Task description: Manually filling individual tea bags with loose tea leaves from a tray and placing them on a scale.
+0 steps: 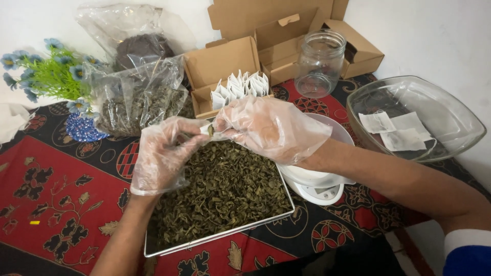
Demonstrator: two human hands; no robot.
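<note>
Both my hands wear clear plastic gloves and meet above a metal tray (pixel 220 236) heaped with dried green leaves (pixel 225 189). My left hand (pixel 163 153) and my right hand (pixel 268 128) pinch a small white filter bag (pixel 207 130) between their fingertips; a few leaves show at its mouth. The bag is mostly hidden by the gloves.
An open cardboard box (pixel 220 61) holds several white filter bags (pixel 240 87). A glass jar (pixel 319 64), a glass bowl (pixel 460 120) with flat bags, a white scale (pixel 319 186), two plastic bags of dried leaves (pixel 138 102) and blue artificial flowers (pixel 46 71) surround the tray.
</note>
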